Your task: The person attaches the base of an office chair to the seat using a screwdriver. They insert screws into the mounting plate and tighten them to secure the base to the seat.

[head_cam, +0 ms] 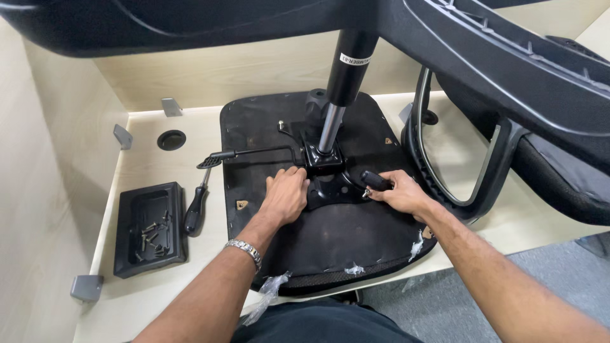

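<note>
At frame centre the black mechanism plate (330, 184) is found on the upturned seat base (330, 235), pressed flat by the left hand (286, 195) and nearer to it, while the right hand (400, 194) is closed on a dark tool handle (376, 180) whose tip is hidden.

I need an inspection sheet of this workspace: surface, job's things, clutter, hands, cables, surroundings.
Surface: pale wooden desk with side walls.
Job's things: upturned seat; black plate with gas cylinder upright.
Clutter: screwdriver; tray holding screws; plastic scraps.
Hands: left hand flat on plate; right hand grips black handle.
Cables: thin cable on seat.
Surroundings: chair back at right; grey floor.
</note>
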